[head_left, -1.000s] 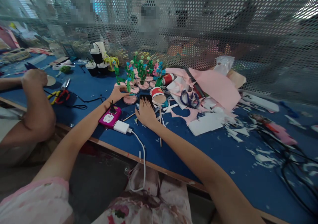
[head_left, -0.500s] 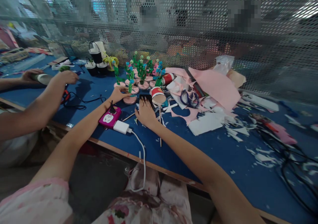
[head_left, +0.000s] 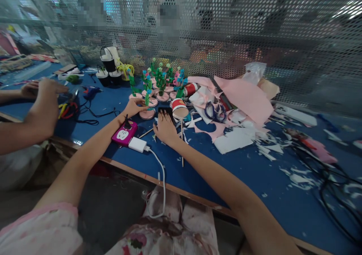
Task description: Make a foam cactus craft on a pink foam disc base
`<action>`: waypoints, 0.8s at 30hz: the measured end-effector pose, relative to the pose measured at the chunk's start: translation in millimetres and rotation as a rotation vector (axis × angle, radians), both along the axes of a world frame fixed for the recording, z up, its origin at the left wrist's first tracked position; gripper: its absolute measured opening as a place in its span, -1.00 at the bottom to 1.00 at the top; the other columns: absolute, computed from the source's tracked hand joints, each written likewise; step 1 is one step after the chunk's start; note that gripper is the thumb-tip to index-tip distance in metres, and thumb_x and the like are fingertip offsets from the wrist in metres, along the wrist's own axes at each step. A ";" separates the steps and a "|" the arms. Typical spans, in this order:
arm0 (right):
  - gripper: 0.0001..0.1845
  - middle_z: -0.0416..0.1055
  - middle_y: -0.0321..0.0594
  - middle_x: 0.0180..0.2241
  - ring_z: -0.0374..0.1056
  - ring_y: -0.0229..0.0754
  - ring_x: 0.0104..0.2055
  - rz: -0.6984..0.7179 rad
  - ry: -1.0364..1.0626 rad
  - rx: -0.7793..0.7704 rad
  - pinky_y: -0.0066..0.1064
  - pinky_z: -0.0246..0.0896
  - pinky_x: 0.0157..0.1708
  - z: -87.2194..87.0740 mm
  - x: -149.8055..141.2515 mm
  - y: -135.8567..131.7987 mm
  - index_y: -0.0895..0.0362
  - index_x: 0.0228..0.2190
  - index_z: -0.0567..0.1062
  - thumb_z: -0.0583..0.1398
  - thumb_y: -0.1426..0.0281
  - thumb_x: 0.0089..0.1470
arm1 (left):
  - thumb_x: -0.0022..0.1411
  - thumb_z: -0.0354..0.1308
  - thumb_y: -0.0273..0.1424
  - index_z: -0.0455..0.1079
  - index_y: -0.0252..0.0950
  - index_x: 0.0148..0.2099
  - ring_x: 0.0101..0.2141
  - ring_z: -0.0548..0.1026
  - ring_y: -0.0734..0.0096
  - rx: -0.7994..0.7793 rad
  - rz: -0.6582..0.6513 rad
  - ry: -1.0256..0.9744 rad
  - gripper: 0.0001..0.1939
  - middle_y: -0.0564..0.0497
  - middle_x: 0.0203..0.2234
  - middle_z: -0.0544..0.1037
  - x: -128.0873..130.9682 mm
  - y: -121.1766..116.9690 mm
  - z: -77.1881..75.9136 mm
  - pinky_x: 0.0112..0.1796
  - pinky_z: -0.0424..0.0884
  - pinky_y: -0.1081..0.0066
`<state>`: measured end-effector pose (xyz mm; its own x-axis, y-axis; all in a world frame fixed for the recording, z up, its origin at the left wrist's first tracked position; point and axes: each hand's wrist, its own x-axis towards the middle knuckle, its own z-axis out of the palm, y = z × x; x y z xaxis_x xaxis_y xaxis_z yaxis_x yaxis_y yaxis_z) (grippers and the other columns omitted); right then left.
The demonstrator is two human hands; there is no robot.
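My left hand [head_left: 134, 107] reaches in from the left, its fingers closed at the lower stem of a green and blue paper flower. Under the fingertips is the flower's round pink base [head_left: 147, 114], standing on the table. My right hand [head_left: 166, 128] lies with fingers stretched out on a flat black object [head_left: 165, 112], perhaps a phone. Just right of it a red and white paper cup [head_left: 180, 108] lies tipped towards me. Behind both hands stand several more paper flowers [head_left: 161, 85] on pink round bases. Beside my left wrist is a magenta power bank [head_left: 124, 133] with a white plug and cable.
Pink sheet offcuts [head_left: 240, 96], blue-handled scissors [head_left: 215, 112] and white scraps [head_left: 237, 140] cover the right side. A pink glue gun [head_left: 322, 151] and black cables lie far right. Black-and-white buckets [head_left: 109, 64] stand back left. A co-worker's hands [head_left: 46, 87] are at left, near red-and-yellow-handled pliers [head_left: 68, 110].
My two hands have stayed nearly still. The co-worker's hands have drawn back left, uncovering the pliers and a blue tool on the table.
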<state>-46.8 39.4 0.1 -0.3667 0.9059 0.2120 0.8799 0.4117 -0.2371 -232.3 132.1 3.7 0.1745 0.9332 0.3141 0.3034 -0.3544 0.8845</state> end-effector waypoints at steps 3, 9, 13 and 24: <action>-0.35 -0.01 0.20 0.24 -0.17 0.11 0.32 0.000 0.004 -0.005 -0.16 -0.25 0.27 -0.6 0.2 0.3 0.56 0.18 0.08 -0.04 0.37 0.17 | -0.36 0.42 -0.09 0.44 -0.44 -0.38 -0.44 0.54 0.30 0.003 0.000 -0.012 -0.43 -0.10 -0.51 0.58 1.2 -1.8 2.8 -0.37 0.54 0.32; -0.35 0.00 0.23 0.24 -0.15 0.11 0.31 0.006 0.022 0.016 -0.13 -0.22 0.26 -2.1 0.6 0.7 0.56 0.18 0.09 -0.04 0.37 0.16 | -0.43 0.43 -0.10 0.45 -0.42 -0.41 -0.40 0.55 0.27 0.016 0.012 -0.023 -0.44 -0.11 -0.49 0.59 2.1 -3.3 6.7 -0.34 0.54 0.33; -0.35 0.01 0.22 0.24 -0.16 0.10 0.32 -0.001 0.008 0.010 -0.18 -0.25 0.27 -1.1 0.8 -0.1 0.56 0.17 0.10 -0.03 0.37 0.16 | -0.42 0.43 -0.10 0.46 -0.42 -0.39 -0.37 0.56 0.25 0.013 -0.012 -0.046 -0.42 -0.13 -0.46 0.60 2.1 -3.1 6.3 -0.34 0.54 0.34; -0.35 0.04 0.28 0.21 -0.11 0.08 0.30 0.010 0.090 0.021 -0.15 -0.22 0.26 -2.8 1.5 0.1 0.54 0.13 0.13 0.00 0.30 0.15 | -0.36 0.44 -0.17 0.43 -0.42 -0.37 -0.38 0.55 0.27 -0.018 -0.045 -0.050 -0.47 -0.11 -0.46 0.58 0.5 -1.3 3.7 -0.31 0.53 0.30</action>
<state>-45.2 39.5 -2.7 -0.3544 0.8972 0.2636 0.8512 0.4262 -0.3063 -231.7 130.9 7.5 0.2009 0.9303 0.3069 0.2430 -0.3508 0.9044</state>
